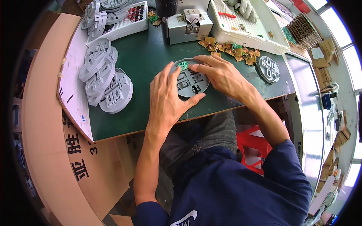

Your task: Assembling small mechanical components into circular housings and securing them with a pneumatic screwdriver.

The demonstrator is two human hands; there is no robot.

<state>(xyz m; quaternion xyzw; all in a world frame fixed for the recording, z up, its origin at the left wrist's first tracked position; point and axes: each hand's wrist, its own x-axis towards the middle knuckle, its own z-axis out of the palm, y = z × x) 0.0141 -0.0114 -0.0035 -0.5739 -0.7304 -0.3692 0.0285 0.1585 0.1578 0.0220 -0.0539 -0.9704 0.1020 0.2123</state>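
Observation:
A round grey plastic housing (184,89) with moulded compartments lies on the green table in front of me. My left hand (165,92) grips its left side, with the fingers at the far left rim and the thumb along the near edge. A small green circuit board (183,66) sits in the housing near its far rim. My right hand (222,74) holds the far right side of the housing, its fingertips close to the board. Whether those fingertips press on the board, I cannot tell. Some dark parts show inside the housing's compartments.
Stacked grey housings (100,75) stand at the left. Another housing (269,69) lies at the right. Several small brown boards (238,52) are scattered behind, before a white foam tray (249,35). A metal device (189,28) stands at the back beside another white tray (141,24).

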